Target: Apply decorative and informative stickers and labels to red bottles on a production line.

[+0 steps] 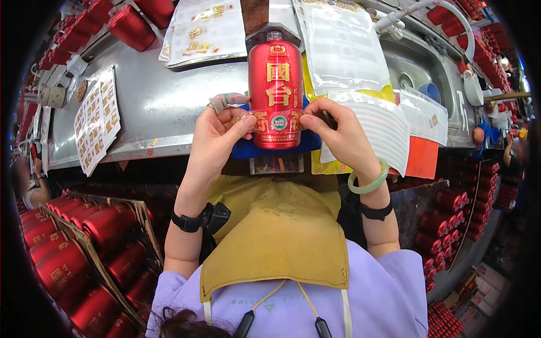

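Red bottle (275, 84) at twelve o'clock, between our left hand (216, 135) and right hand (342, 134); thumbs at its seven and five, finger closure unclear. We're seemingly pressing gold emblem (261, 121); next needs even pressure.

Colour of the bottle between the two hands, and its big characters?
Red bottle, with big gold characters; shows in the head view, the only one.
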Motion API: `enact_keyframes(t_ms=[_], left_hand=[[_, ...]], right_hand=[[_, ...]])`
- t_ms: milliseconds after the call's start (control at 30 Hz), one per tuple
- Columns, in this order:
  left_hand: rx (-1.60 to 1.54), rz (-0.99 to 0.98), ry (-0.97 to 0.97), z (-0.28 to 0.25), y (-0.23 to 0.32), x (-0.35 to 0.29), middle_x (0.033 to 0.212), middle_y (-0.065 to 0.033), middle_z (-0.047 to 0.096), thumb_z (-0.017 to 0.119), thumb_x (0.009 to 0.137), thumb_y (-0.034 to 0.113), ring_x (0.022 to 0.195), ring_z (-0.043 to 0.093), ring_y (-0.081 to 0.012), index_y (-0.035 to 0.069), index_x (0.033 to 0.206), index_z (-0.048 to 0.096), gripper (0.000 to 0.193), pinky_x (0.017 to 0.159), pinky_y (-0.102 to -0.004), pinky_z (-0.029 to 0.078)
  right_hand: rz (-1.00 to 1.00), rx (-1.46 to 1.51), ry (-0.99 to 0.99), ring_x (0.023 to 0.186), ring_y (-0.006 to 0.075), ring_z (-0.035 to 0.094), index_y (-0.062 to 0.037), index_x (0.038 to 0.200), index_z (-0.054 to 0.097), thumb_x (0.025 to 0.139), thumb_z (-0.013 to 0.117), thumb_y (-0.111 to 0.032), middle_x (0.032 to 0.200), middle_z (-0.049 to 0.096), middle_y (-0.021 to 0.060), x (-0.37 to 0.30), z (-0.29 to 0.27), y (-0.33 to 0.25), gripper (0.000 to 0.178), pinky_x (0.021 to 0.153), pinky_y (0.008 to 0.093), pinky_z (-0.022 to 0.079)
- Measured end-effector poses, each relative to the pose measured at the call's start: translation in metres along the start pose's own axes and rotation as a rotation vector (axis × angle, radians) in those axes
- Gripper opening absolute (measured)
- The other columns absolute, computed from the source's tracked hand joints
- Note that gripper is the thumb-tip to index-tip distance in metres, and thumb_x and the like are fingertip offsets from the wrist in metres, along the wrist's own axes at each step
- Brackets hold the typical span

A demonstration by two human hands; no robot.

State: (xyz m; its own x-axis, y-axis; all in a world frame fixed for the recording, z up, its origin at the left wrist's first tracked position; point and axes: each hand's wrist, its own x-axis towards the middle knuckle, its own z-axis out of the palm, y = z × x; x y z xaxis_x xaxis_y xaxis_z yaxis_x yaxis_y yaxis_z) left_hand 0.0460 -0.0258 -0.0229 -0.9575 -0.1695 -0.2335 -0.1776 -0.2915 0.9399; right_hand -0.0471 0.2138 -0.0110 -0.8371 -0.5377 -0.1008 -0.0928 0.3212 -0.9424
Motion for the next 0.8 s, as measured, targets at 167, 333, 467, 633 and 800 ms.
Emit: enact_keyframes(t_ms=[167,333,467,633,800], left_hand=[[0.003,0.005,0.001,-0.0005,-0.0012,0.0001,0.102,-0.0069,0.067,0.075,0.096,0.007,0.092,0.065,-0.0125,0.0,0.133,0.055,0.042,0.079,-0.0284,0.054],[0.013,0.003,-0.006,-0.0004,0.0005,0.0013,0.1,-0.0066,0.067,0.075,0.096,0.008,0.091,0.065,-0.0122,0.0,0.131,0.056,0.041,0.078,-0.0279,0.054],[0.021,0.016,-0.013,0.0016,0.003,0.0013,0.099,-0.004,0.068,0.073,0.098,0.009,0.091,0.063,-0.0108,0.002,0.132,0.057,0.038,0.078,-0.0267,0.051],[0.011,-0.008,0.006,0.0004,0.0022,0.0016,0.103,-0.0082,0.069,0.075,0.096,0.007,0.092,0.066,-0.0123,0.0,0.132,0.056,0.041,0.078,-0.0277,0.054],[0.019,0.003,0.002,-0.0002,0.0015,0.0012,0.103,-0.0083,0.069,0.075,0.096,0.007,0.092,0.067,-0.0126,0.0,0.132,0.056,0.041,0.078,-0.0282,0.054]], right_hand=[[0.013,0.01,-0.004,0.063,0.0094,0.041,0.0004,0.094,0.068,0.096,0.074,-0.019,0.069,0.053,0.0007,0.0004,0.0006,-0.0005,0.02,0.059,0.0291,0.036],[0.009,0.022,0.003,0.063,0.0087,0.041,0.0004,0.094,0.068,0.096,0.074,-0.018,0.069,0.053,0.0,0.0,0.0006,-0.0012,0.019,0.059,0.0287,0.036],[-0.01,-0.007,0.0,0.064,0.0076,0.041,0.0004,0.094,0.068,0.097,0.074,-0.017,0.069,0.054,-0.0009,0.0015,-0.0013,-0.0021,0.019,0.058,0.0278,0.036],[0.04,-0.028,-0.039,0.071,0.0047,0.044,0.0,0.097,0.067,0.098,0.071,-0.016,0.076,0.058,-0.0043,0.0007,-0.0029,-0.0054,0.016,0.064,0.0238,0.037],[0.026,-0.028,-0.024,0.067,0.0063,0.042,0.0001,0.095,0.067,0.097,0.072,-0.017,0.072,0.055,-0.0029,0.0001,-0.001,-0.0054,0.018,0.061,0.0258,0.035]])
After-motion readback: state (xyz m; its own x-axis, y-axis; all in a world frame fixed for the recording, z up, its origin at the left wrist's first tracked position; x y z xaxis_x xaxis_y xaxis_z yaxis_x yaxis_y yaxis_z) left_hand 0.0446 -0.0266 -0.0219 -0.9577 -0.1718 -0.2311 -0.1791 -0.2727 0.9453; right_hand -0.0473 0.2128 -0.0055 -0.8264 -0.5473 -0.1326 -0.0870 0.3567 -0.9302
